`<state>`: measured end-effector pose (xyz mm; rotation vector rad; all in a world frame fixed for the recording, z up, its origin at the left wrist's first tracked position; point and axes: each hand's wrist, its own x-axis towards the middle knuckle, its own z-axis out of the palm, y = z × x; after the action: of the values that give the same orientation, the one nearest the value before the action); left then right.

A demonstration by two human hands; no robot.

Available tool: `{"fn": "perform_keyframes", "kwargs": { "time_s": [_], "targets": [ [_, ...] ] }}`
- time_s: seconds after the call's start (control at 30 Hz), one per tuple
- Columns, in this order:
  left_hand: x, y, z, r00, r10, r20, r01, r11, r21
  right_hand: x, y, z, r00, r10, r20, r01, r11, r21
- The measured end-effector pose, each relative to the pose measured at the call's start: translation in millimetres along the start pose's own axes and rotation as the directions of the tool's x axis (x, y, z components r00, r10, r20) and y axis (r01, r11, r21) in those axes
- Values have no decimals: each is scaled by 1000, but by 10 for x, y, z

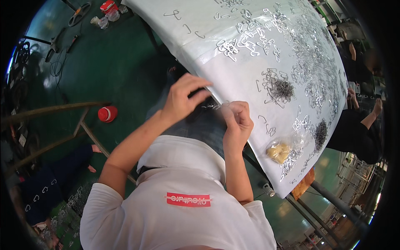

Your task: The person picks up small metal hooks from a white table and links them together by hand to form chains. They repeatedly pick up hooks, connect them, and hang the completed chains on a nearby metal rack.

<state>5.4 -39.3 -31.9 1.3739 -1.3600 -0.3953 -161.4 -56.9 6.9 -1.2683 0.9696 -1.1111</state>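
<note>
The left hand (182,98) is held half curled by the white-covered table (233,79); whether anything is gripped cannot be told. At its four o'clock, the right hand (240,121) is closed in a pinch, contents blurred. Small metal pieces (211,106) are seen between; dark hooks (278,88) are piled at the right hand's two o'clock.

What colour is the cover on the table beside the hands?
The table cover is white; it shows best in the head view.

Hooks (278,87), thin, curved and silvery to dark, lie scattered and heaped on the table (233,81). A few, blurred, show just beside its edge.
</note>
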Motion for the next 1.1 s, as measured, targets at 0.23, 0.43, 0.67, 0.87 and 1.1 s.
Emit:
{"fn": "perform_keyframes", "kwargs": {
  "time_s": [0.23,0.43,0.67,0.87,1.1],
  "targets": [
    [1285,-710,549,967,150,208,-207,935,288,-16,54,-37,1000,-2,5,2,998,-67],
    [1651,-864,738,875,29,484,-297,820,489,-31,87,-53,996,84,-9,-84,996,-12],
    [1618,-793,629,946,-80,315,11,977,214,8,101,-75,997,78,-2,-78,993,-92],
    [1173,-410,344,877,-356,321,415,900,-135,68,94,-37,999,-4,-35,-1,990,-139],
    [402,356,10,929,-309,203,352,905,-238,97,78,-14,997,-47,-66,33,978,-208]
  ]
}}
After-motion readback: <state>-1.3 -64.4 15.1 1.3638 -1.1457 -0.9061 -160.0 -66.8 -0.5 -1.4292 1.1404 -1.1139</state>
